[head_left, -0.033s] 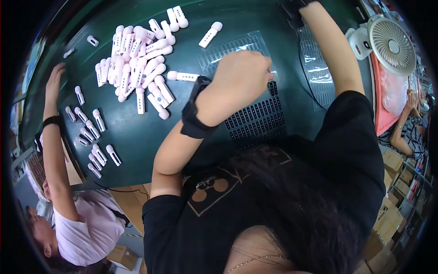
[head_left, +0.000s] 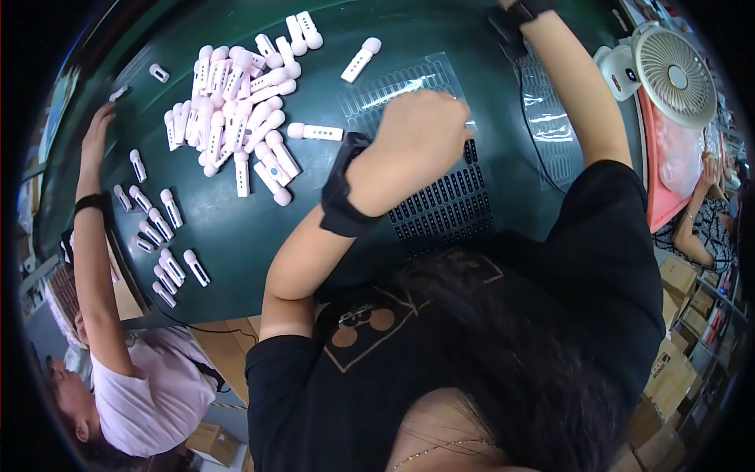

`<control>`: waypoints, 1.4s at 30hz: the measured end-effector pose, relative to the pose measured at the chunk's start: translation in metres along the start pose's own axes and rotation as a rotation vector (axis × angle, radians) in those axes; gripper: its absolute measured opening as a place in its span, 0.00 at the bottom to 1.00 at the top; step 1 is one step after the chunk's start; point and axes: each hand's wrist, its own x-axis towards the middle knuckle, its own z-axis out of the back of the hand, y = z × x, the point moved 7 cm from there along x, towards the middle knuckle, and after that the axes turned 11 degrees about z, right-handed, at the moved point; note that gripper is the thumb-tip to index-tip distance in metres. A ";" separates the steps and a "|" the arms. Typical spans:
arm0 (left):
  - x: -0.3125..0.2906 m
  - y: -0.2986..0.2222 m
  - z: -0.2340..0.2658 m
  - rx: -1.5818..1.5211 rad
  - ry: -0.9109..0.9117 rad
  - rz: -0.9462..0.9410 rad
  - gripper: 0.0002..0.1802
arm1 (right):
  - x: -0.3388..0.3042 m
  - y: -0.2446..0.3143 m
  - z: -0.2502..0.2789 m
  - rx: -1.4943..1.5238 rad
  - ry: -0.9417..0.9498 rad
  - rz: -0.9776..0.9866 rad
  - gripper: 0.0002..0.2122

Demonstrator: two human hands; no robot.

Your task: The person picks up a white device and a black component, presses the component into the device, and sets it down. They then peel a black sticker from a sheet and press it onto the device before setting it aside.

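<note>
My left hand (head_left: 425, 135), a dark band at its wrist, hovers over or rests on a clear plastic sheet (head_left: 370, 96) of oblong cut-outs. Its fingers are curled inward and face away, so anything they hold is hidden. Rows of black oblong stickers (head_left: 444, 203) with small dots cover the sheet's nearer half. My right arm reaches to the top edge, where the frame cuts off most of my right hand (head_left: 507, 4); its fingers do not show. Left of my left hand lies a pale pink microphone-shaped device (head_left: 316, 132), and another one (head_left: 362, 60) lies farther off.
A heap of pale microphone-shaped devices (head_left: 228, 102) spreads across the green table (head_left: 314, 177). Several more lie near a co-worker's hand (head_left: 96, 130) at left. Another clear sheet (head_left: 548, 130), a dark cable (head_left: 525, 118) and a white fan (head_left: 675, 77) are on the right.
My left hand has shifted slightly right and down. My right forearm has come slightly nearer. The co-worker's hand at left has shifted slightly.
</note>
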 end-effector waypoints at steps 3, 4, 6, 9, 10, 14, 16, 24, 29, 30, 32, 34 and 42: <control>0.000 -0.023 -0.023 0.198 -0.060 -0.096 0.04 | -0.054 0.018 -0.047 0.126 0.162 -0.064 0.07; -0.001 -0.028 -0.033 0.200 -0.071 -0.108 0.04 | -0.066 0.012 -0.053 0.113 0.153 -0.059 0.07; 0.000 -0.034 -0.039 0.161 -0.174 -0.131 0.03 | -0.077 -0.006 -0.066 0.090 0.198 -0.097 0.09; -0.003 -0.041 -0.052 0.152 -0.021 -0.090 0.02 | -0.084 -0.010 -0.070 0.230 0.154 -0.043 0.08; -0.006 -0.044 -0.055 0.149 0.028 -0.076 0.03 | -0.087 -0.009 -0.071 0.222 0.117 -0.017 0.09; -0.018 -0.052 -0.058 0.204 0.000 -0.111 0.03 | -0.099 0.003 -0.079 0.086 0.165 0.003 0.08; -0.019 -0.045 -0.055 0.226 0.013 -0.075 0.03 | -0.103 0.016 -0.079 0.165 0.135 0.014 0.08; -0.028 -0.051 -0.005 0.090 -0.197 -0.128 0.04 | -0.120 -0.003 -0.102 0.344 0.162 -0.073 0.06; -0.063 -0.078 0.081 -0.332 -0.262 -0.244 0.06 | -0.115 0.009 -0.096 0.135 0.148 -0.004 0.06; -0.063 -0.064 0.098 -0.378 -0.350 -0.183 0.09 | -0.120 0.023 -0.097 0.133 0.142 -0.015 0.06; -0.059 -0.027 0.126 -0.479 -0.492 -0.001 0.15 | -0.123 0.079 -0.091 -0.038 -0.134 0.225 0.08; -0.062 -0.004 0.139 -0.550 -0.534 0.112 0.18 | -0.140 0.123 -0.095 -0.174 -0.203 0.313 0.09; -0.072 0.007 0.145 -1.036 -0.554 0.106 0.16 | -0.165 0.189 -0.112 -0.260 -0.389 0.717 0.11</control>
